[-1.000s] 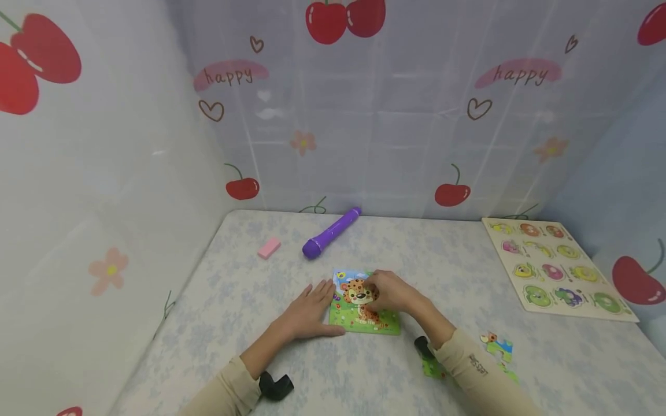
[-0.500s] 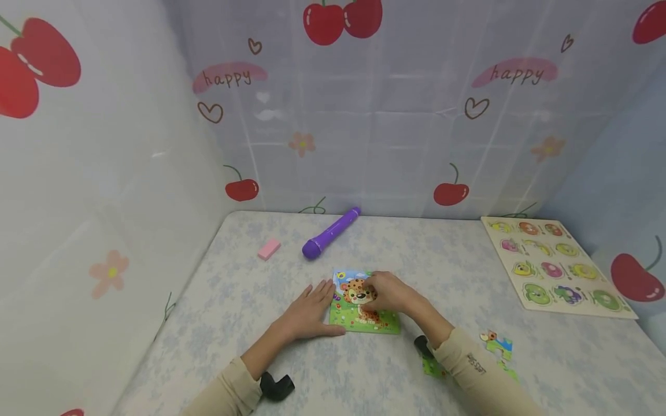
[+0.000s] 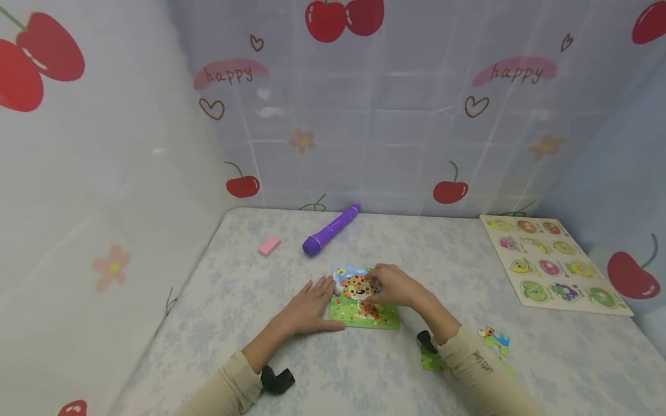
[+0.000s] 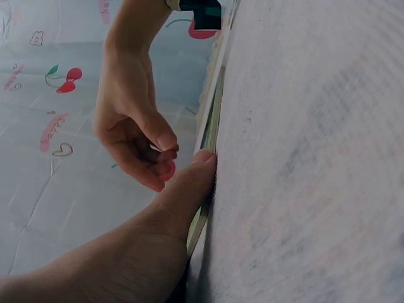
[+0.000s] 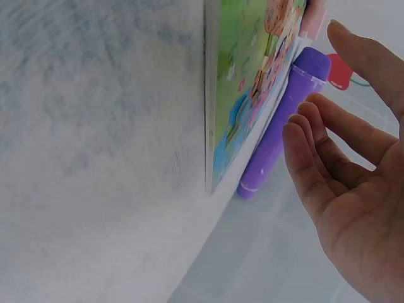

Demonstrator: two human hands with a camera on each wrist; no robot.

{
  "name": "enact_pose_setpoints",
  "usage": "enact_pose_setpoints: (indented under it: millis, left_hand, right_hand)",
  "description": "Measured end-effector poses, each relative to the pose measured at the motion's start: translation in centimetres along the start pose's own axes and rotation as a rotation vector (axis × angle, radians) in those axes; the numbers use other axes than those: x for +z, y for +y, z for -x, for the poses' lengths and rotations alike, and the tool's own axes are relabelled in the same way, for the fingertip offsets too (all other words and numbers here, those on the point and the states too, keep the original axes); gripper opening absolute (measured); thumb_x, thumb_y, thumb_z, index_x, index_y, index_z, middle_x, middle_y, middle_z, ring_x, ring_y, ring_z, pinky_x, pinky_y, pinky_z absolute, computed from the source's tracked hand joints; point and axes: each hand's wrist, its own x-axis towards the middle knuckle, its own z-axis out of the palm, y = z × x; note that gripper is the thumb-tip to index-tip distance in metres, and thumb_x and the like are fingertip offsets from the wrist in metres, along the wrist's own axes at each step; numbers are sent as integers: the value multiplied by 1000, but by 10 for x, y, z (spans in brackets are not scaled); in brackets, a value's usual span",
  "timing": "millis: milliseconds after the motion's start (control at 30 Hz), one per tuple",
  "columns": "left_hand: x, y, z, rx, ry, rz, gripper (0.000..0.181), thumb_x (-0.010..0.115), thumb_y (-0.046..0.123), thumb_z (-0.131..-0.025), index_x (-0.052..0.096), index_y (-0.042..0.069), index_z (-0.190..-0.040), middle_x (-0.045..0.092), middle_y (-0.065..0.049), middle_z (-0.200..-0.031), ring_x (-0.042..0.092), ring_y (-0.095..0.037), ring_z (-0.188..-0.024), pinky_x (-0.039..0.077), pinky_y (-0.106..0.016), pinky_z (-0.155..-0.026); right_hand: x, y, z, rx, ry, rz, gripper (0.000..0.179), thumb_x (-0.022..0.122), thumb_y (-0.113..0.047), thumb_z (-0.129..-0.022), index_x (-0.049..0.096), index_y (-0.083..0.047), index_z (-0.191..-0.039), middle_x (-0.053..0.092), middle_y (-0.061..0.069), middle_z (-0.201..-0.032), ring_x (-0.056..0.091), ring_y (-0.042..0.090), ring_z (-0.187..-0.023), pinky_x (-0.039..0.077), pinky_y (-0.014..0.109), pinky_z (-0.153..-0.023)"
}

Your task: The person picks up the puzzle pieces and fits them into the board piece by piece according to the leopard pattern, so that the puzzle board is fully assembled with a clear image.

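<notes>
A jigsaw puzzle (image 3: 364, 318) with a spotted leopard cub on green grass lies flat on the table. My left hand (image 3: 307, 309) rests at its left side, fingertips along the left edge and thumb by the near left corner. In the left wrist view the left thumb (image 4: 186, 189) touches the puzzle's edge. My right hand (image 3: 398, 286) hovers over the puzzle's right part and hides some of it. In the right wrist view the right hand (image 5: 360, 177) has loosely bent fingers, the thumb apart from them and nothing between.
Loose puzzle pieces (image 3: 494, 340) lie to the right, and a green piece (image 3: 430, 359) lies partly under the right forearm. Behind are a purple toy microphone (image 3: 330, 231) and a pink block (image 3: 269, 245). A fruit puzzle board (image 3: 551, 266) lies at the back right.
The right hand's fingers have lifted and loosened a little over the puzzle, and more of the leopard's body shows. The left hand stays at the left edge.
</notes>
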Motion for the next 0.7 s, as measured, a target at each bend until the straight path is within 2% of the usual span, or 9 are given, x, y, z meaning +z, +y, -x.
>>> enact_pose_setpoints:
  millis: [200,467,567,700]
  left_hand:
    - [-2,1,0,-8,-19,12,108,47,78,-83,13,6,-156,9,-10,-165,11,-26,-153,14,-47,-124]
    - [-4,1,-2,-15,-21,-11,109,46,78,-83,11,6,-157,8,-11,-165,10,-26,-153,13,-47,-124]
    - [-5,1,-2,-19,-27,-7,110,48,78,-83,11,5,-156,8,-11,-165,10,-26,-153,13,-47,-124]
    - [-4,1,-2,-13,-38,6,110,48,78,-83,12,5,-156,8,-11,-165,10,-27,-153,13,-48,-124]
  right_hand:
    - [-4,5,8,-32,-27,27,48,82,-25,-78,67,-3,-119,64,6,-96,55,17,-82,47,30,-68]
    - [-11,21,40,-98,7,24,52,82,-26,-77,65,-5,-122,65,5,-103,60,22,-92,52,32,-73]
    - [-15,29,53,-93,15,23,53,82,-27,-78,64,-4,-122,64,5,-104,60,22,-91,52,32,-73]
    - [-20,38,74,-29,12,7,56,83,-29,-77,64,-5,-123,64,4,-104,58,20,-92,51,32,-73]
